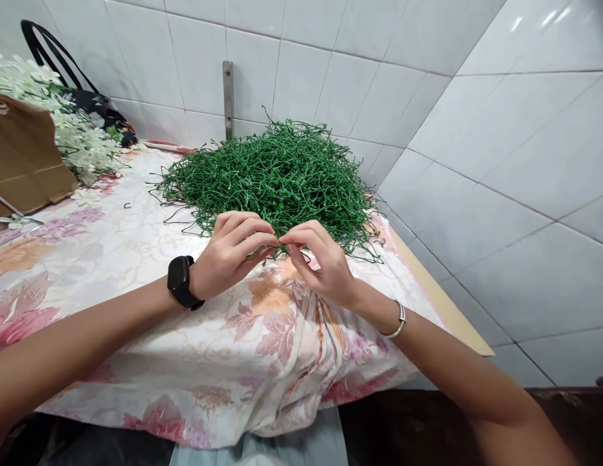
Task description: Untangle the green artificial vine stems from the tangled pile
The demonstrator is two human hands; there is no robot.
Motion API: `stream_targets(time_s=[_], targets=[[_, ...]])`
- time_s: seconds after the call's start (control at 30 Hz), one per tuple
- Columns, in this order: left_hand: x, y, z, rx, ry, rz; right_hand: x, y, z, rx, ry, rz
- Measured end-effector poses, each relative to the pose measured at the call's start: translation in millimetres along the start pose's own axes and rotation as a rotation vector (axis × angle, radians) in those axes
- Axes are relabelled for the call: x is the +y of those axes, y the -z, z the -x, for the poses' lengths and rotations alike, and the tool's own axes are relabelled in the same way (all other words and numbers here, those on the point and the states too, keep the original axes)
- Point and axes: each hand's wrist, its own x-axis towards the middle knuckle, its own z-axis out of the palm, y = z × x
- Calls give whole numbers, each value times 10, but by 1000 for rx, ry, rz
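A large heap of thin green artificial stems point(276, 175) lies on a floral cloth point(184, 362) against the tiled wall. At its front edge my left hand point(238, 249), with a black watch on the wrist, has its fingers pressed together on a green stem. My right hand point(320, 255), with a silver bangle on the wrist, meets it fingertip to fingertip, thumb and forefinger pinched on green stem too. The fingers hide most of what is held between them.
White artificial flowers point(80, 136) and a brown cardboard box point(26, 152) stand at the left, with a dark bag point(94, 110) behind. A metal strip point(228, 97) is on the wall. Bare board point(442, 298) shows along the right edge.
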Motion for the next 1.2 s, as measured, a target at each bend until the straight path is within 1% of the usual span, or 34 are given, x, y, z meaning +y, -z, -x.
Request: stream_targets(time_s=[0.23, 0.4, 0.5, 0.63, 0.83, 0.97, 1.1, 1.2], targets=[[13, 11, -9, 30, -5, -11, -19, 59, -9, -16, -15, -90], [23, 12, 2, 34, -13, -9, -46, 38, 3, 17, -16, -135], [30, 13, 8, 29, -17, 14, -58, 3, 10, 18, 8, -96], [41, 17, 6, 36, -27, 22, -35, -30, 16, -16, 29, -17], [52, 0, -8, -40, -19, -49, 50, -86, 44, -66, 27, 71], [48, -3, -7, -101, -2, -61, 58, -111, 59, -70, 33, 74], [47, -1, 8, -111, -6, -62, 50, -98, 61, -101, 66, 50], [50, -4, 17, -108, -27, -66, 52, -77, 50, -158, 76, 25]])
